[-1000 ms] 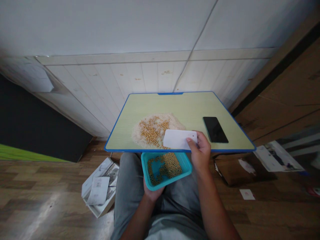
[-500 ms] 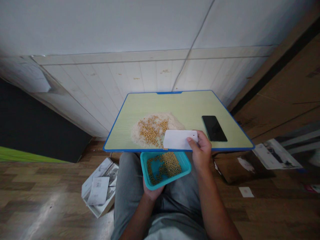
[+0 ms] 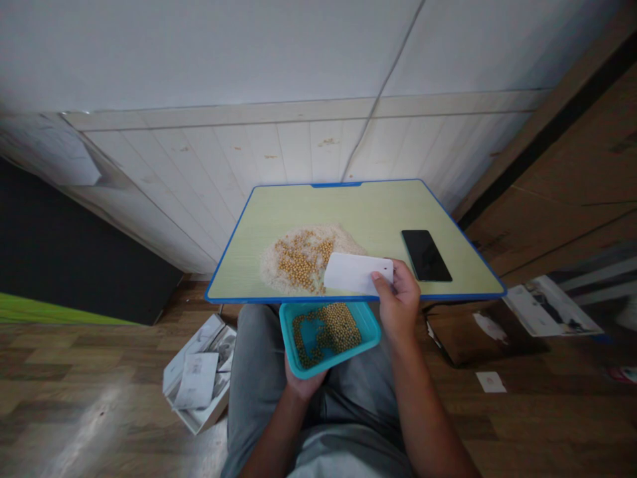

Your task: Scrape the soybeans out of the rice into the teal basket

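Note:
My right hand (image 3: 401,295) pinches a flat white plastic scraper (image 3: 351,272) by its right end, thumb on top, just above the table's front edge. The scraper's left end is beside a pile of pale rice-like grains (image 3: 343,238) mixed with soybeans (image 3: 298,265), which lies on the table (image 3: 383,206). Below that edge, over my lap, my left hand (image 3: 304,385) holds a turquoise plastic tub (image 3: 371,340) from underneath; most of its fingers are hidden. Soybeans cover much of the tub's bottom, thickest at the right.
A black smartphone (image 3: 426,255) lies on the right side of the table. On the floor at left stands an open white box (image 3: 196,378) with papers in it. A brown carton (image 3: 472,338) sits under the table's right side. The wall (image 3: 298,149) rises behind the table.
The scraper's left end has lifted and tilted up slightly, away from the front edge. The few beans at that edge by the scraper no longer show. My left hand and the tub stay put.

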{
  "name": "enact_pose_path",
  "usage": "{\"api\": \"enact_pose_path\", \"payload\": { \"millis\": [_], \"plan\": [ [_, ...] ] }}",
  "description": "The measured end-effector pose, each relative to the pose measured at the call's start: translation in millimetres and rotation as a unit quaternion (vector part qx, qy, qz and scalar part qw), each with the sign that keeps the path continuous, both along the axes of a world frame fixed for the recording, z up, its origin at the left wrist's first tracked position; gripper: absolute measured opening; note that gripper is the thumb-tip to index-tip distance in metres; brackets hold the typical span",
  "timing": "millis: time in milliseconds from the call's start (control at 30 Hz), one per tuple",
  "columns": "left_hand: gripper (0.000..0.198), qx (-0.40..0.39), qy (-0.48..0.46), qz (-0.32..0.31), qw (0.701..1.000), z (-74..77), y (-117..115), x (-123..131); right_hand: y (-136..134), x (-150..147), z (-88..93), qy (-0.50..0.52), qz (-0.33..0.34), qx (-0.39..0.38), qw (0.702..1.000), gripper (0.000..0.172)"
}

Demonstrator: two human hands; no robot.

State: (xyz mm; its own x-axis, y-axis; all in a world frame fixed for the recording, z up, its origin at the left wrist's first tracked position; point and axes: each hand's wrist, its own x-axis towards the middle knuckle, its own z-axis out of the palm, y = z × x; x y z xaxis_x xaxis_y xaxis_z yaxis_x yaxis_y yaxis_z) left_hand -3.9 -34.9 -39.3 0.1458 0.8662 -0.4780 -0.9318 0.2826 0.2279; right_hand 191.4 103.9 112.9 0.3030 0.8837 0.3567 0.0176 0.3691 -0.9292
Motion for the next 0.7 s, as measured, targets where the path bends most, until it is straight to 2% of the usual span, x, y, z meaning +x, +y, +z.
{"api": "enact_pose_path", "payload": {
  "millis": [133, 233, 367, 500, 700],
  "plan": [
    [0.056, 0.004, 0.022, -0.011, 1.000, -9.4, 1.9, 1.0, -0.6, -1.3, -1.3, -0.010, 0.004, 0.001, 1.000, 0.019],
    [0.052, 0.025, 0.033, -0.009, 0.999, -12.0, 3.0, 2.9, -2.4, -1.7, 0.3, -0.007, 0.012, 0.003, 1.000, 0.018],
    [0.054, 0.047, 0.035, -0.012, 0.998, 0.6, 3.5, 5.1, -7.1, -1.8, 3.7, -0.007, 0.022, 0.009, 1.000, 0.015],
    [0.054, 0.034, 0.032, -0.012, 0.999, 16.1, 5.6, 7.7, -12.9, -2.5, 6.0, -0.017, 0.042, 0.007, 0.999, 0.016],
    [0.060, 0.040, 0.031, -0.018, 0.999, 17.2, 6.9, 8.5, -19.1, -2.7, 7.6, -0.030, 0.052, -0.002, 0.998, 0.017]
  ]
}}
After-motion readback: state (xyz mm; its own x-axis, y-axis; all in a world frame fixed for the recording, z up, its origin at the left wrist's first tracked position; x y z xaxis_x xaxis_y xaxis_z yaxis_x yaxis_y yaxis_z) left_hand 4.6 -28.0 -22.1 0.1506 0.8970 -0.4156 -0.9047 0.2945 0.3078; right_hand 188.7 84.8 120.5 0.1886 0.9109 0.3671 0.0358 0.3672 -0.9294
